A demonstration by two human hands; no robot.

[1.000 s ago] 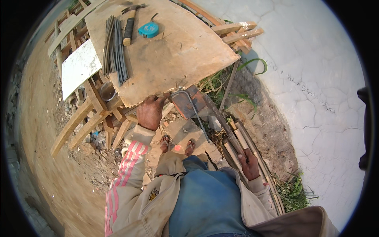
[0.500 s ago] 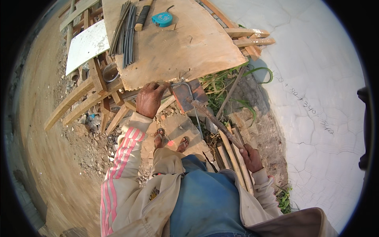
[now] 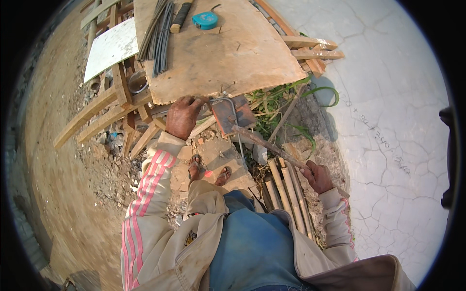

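My left hand (image 3: 184, 117) is closed at the near edge of a plywood board (image 3: 223, 58), gripping a thin steel rod (image 3: 237, 125). From my fingers the rod runs right along the edge, then bends sharply down toward the ground. My right hand (image 3: 318, 177) is wrapped round a long rusty bar (image 3: 272, 147). The bar slants up to the left, and its thicker far end is against or beside the rod's hanging leg; contact cannot be made out. Behind the rod, at the board's edge, sits a reddish-brown block (image 3: 223, 115).
On the board lie a bundle of dark steel rods (image 3: 161, 41), a blue tape measure (image 3: 205, 20) and a dark-handled tool (image 3: 181, 17). Timber supports (image 3: 114, 114) jut out at left. Bamboo poles (image 3: 289, 194) stand near my right side, with a cracked pale wall (image 3: 383, 126) beyond.
My right hand has moved up and to the right, and the rusty bar lies flatter. The rod's hanging leg has shifted slightly left. My left hand keeps its grip at the board's edge.
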